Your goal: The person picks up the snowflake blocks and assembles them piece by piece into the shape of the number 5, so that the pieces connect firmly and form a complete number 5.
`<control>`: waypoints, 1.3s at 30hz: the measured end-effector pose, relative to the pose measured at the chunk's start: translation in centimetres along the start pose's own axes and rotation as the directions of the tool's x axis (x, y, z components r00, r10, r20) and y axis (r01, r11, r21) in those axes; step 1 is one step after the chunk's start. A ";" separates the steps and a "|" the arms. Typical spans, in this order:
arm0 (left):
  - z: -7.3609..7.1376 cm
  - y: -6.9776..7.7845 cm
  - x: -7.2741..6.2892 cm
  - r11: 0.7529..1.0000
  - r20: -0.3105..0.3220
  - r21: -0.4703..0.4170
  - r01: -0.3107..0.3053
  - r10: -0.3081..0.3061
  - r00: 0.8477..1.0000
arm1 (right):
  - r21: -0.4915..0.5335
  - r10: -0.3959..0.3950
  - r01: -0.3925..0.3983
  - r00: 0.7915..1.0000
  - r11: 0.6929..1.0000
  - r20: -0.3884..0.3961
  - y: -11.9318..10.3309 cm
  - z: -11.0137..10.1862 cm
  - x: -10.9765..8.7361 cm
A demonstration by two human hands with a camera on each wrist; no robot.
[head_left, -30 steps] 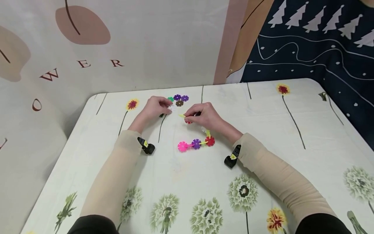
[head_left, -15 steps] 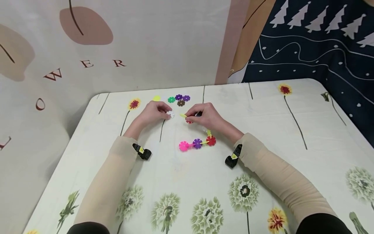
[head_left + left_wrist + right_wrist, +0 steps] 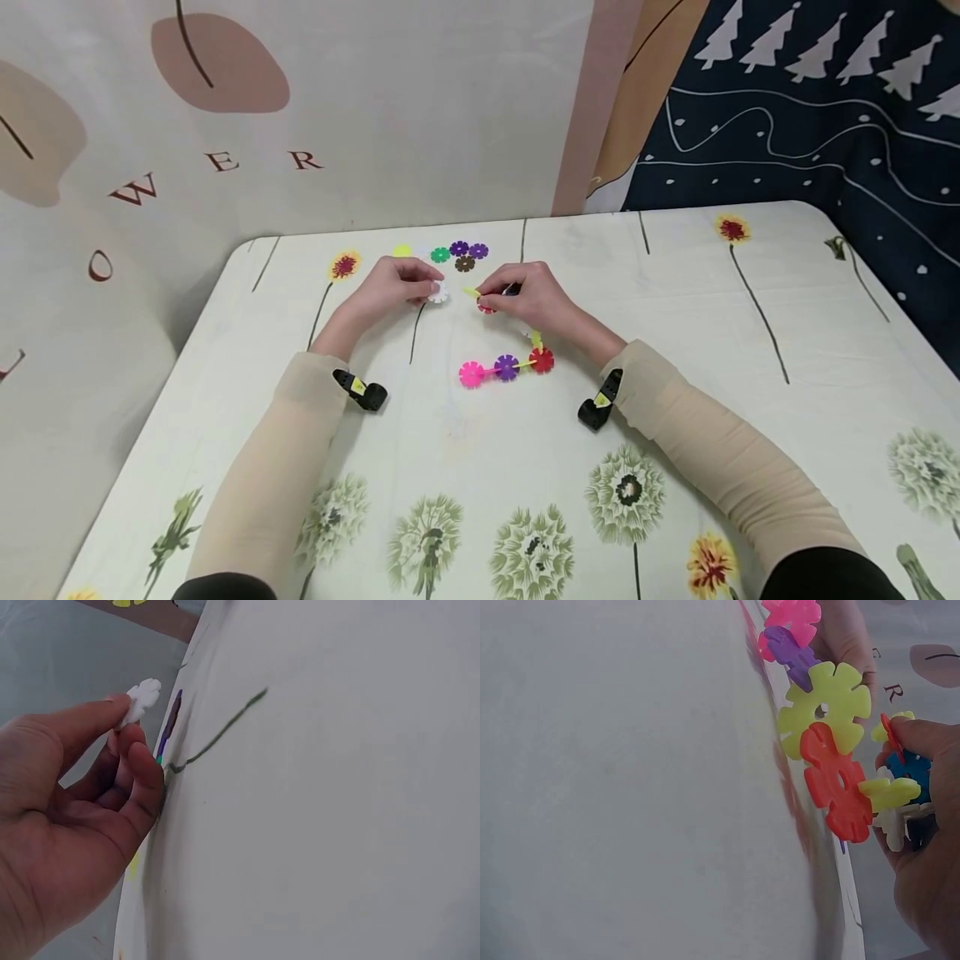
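My left hand (image 3: 390,290) pinches a white notched flower disc (image 3: 142,700) between thumb and fingers, raised above the table. Opposite it, my right hand (image 3: 531,296) grips one end of a chain of interlocked flower discs. Thumb and fingers there pinch a red disc (image 3: 891,739) with a yellow disc (image 3: 904,715) slotted into it, which points toward the white one. Blue (image 3: 913,778) and white discs sit partly hidden in the right palm. From there the chain hangs through a larger red disc (image 3: 832,784), a yellow disc (image 3: 844,697), a purple disc (image 3: 506,367) and a pink disc (image 3: 472,375).
Loose discs lie at the back of the table (image 3: 675,333): green (image 3: 439,255), brown (image 3: 465,264), two purple (image 3: 459,248) and a yellow one (image 3: 402,251) behind the left hand. A patterned cloth wall (image 3: 420,117) rises behind the table's far edge.
My left hand has drawn back slightly toward the left and front with the white disc, uncovering the yellow and green discs behind. The right hand and chain have barely moved.
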State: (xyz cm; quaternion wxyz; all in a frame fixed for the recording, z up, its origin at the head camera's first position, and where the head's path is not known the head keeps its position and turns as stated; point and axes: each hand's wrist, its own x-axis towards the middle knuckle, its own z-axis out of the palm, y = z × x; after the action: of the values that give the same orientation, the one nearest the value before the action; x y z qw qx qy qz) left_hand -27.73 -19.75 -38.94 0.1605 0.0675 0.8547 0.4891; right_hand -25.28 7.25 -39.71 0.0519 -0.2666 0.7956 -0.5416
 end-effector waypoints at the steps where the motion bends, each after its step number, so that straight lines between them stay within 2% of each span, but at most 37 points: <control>1: 0.1 0.1 -0.1 1.000 -0.002 -0.016 -0.004 0.004 1.000 | -0.003 -0.003 0.003 1.000 1.000 -0.001 0.0 0.0 0.0; 7: 0.3 0.8 -0.4 0.995 -0.008 -0.088 -0.043 0.042 0.999 | -0.011 -0.011 0.011 1.000 1.000 0.000 0.0 0.0 0.0; 19: 0.8 2.1 -0.5 0.989 0.009 -0.105 -0.106 0.108 0.994 | 0.004 -0.013 0.013 1.000 1.000 0.003 0.0 0.0 -0.1; 39: 1.1 2.8 -0.5 0.987 0.017 -0.115 -0.115 0.118 0.993 | 0.009 -0.028 0.028 1.000 1.000 0.004 0.0 -0.1 -0.2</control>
State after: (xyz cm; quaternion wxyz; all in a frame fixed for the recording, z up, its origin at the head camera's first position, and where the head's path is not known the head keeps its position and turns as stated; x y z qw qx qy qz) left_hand -26.97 -17.60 -36.92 0.1454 0.1140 0.8179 0.5449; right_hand -25.15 7.46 -39.75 0.0472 -0.2787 0.7893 -0.5451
